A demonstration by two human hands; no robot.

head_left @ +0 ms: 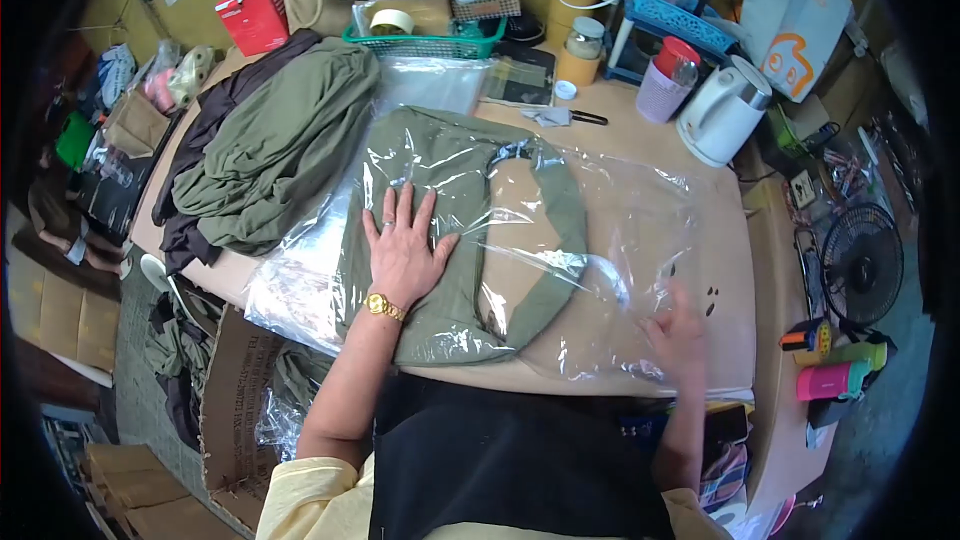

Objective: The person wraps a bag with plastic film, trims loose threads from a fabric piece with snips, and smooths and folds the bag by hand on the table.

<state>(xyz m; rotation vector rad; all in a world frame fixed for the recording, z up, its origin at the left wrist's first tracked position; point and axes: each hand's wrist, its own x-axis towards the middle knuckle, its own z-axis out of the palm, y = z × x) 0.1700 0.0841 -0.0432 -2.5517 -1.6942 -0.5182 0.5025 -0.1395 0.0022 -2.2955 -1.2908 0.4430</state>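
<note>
A folded olive-green garment [425, 155] lies inside a clear plastic bag [625, 190] on the table in front of me. The garment has a curved band on its right side, with brown board or table showing through the loop. My left hand [402, 245] rests flat on the bagged garment, fingers spread, a gold watch [385, 307] on the wrist. At the loose right end of the bag, my right hand [677, 333] is slightly blurred, its fingers curled together at the film. Its exact grip is partly unclear.
Olive and dark garments [285, 140] are heaped at the left on more plastic bags [425, 85]. Behind stand a green basket [480, 45], a black-handled tool [588, 117], a lilac cup [663, 85] and a white kettle [722, 115]. A cardboard box [235, 410] is below left, a fan [862, 262] at right.
</note>
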